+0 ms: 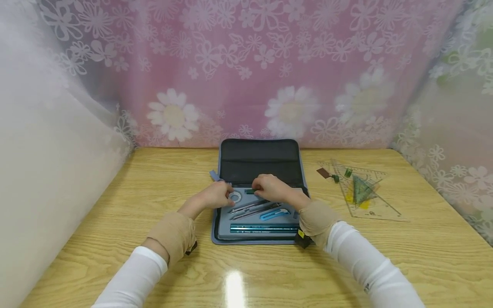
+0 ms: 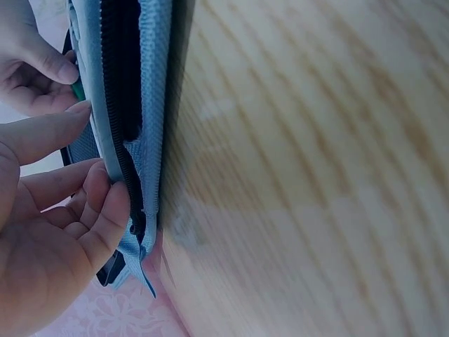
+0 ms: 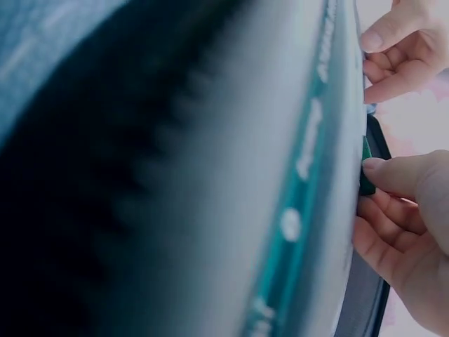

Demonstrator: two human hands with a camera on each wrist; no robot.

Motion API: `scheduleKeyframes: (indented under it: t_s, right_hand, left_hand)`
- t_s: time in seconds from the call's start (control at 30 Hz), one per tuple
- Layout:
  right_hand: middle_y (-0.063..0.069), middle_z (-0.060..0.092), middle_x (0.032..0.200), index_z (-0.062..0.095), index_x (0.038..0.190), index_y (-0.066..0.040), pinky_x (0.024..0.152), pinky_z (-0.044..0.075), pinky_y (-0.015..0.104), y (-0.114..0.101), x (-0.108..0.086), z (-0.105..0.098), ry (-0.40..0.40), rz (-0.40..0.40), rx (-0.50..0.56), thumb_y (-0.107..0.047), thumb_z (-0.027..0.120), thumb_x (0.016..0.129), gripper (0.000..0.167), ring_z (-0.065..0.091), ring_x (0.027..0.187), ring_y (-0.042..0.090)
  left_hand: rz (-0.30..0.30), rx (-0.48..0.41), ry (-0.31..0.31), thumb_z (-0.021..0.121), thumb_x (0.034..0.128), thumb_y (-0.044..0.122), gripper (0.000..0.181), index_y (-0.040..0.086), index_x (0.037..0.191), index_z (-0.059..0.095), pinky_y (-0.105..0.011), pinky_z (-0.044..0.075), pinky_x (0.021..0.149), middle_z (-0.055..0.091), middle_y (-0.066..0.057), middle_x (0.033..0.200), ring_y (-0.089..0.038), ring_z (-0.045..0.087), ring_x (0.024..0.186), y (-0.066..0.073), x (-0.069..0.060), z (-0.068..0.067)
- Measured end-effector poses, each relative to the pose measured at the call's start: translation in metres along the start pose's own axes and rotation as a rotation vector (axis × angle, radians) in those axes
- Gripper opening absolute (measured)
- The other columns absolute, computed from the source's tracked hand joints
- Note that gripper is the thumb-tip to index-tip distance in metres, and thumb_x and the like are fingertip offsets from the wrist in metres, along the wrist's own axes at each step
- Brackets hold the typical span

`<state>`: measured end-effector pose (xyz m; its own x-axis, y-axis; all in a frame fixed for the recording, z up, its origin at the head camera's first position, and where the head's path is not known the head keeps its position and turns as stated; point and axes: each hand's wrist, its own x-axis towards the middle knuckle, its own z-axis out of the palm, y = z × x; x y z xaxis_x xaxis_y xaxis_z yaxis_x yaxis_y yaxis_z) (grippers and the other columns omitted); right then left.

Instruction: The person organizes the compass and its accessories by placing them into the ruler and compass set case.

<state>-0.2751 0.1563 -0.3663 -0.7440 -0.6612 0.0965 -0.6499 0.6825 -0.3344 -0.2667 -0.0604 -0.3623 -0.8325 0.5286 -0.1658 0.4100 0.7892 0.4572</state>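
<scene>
An unzipped blue-grey zip case (image 1: 216, 233) lies open with its black lid (image 1: 259, 149) folded back. My left hand (image 1: 215, 194) rests at the tray's left edge, its thumb and fingers apart around a white ring (image 1: 235, 196). In the left wrist view, that hand's fingertips touch the tray edge. My right hand (image 1: 271, 188) pinches a small dark green piece (image 3: 366, 168) at the top of the grey tray. Its exact kind is hidden by the fingers. Below lie two slim metal drawing tools (image 1: 250, 209), a blue utility knife (image 1: 274, 214) and green pencils (image 1: 263, 228).
To the right on the wooden table (image 1: 115, 205) lie overlapping clear set squares (image 1: 371, 213). A green triangle (image 1: 363, 190), a green sharpener-like piece (image 1: 348, 172) and a brown tag (image 1: 323, 173) lie there too. A flowered curtain (image 1: 231, 77) hangs behind.
</scene>
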Motion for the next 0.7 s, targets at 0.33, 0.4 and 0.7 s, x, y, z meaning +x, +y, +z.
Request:
scheduleKeyframes:
  t_s: [0.33,0.4,0.7]
  right_hand:
    - [0.005,0.061,0.090,0.071,0.099,-0.004,0.065,0.047,0.026,0.0034,0.0041,0.0108,0.070,0.031,0.040,-0.009,0.065,0.086,0.015,0.057,0.078,0.017]
    - [0.005,0.061,0.090,0.071,0.100,-0.005,0.064,0.046,0.026,0.0028,0.0044,0.0108,0.063,0.057,0.048,-0.010,0.065,0.086,0.016,0.056,0.078,0.017]
    - [0.005,0.062,0.091,0.072,0.101,-0.005,0.065,0.046,0.027,0.0009,0.0043,0.0097,0.060,0.077,0.045,-0.011,0.064,0.087,0.017,0.056,0.080,0.017]
  left_hand:
    - [-0.002,-0.005,-0.005,0.069,0.0839,0.018,0.047,-0.005,0.123,0.056,-0.024,0.031,0.054,0.043,0.001,0.060,-0.012,0.036,0.053,0.0005,-0.0018,0.0000]
    - [-0.002,-0.007,-0.002,0.070,0.0836,0.018,0.048,-0.005,0.123,0.056,-0.024,0.032,0.054,0.044,0.001,0.061,-0.012,0.037,0.054,0.0005,-0.0016,0.0002]
    - [0.007,0.005,0.007,0.070,0.0837,0.018,0.047,-0.005,0.122,0.057,-0.024,0.033,0.056,0.046,0.000,0.063,-0.012,0.039,0.056,-0.0004,0.0000,0.0004]
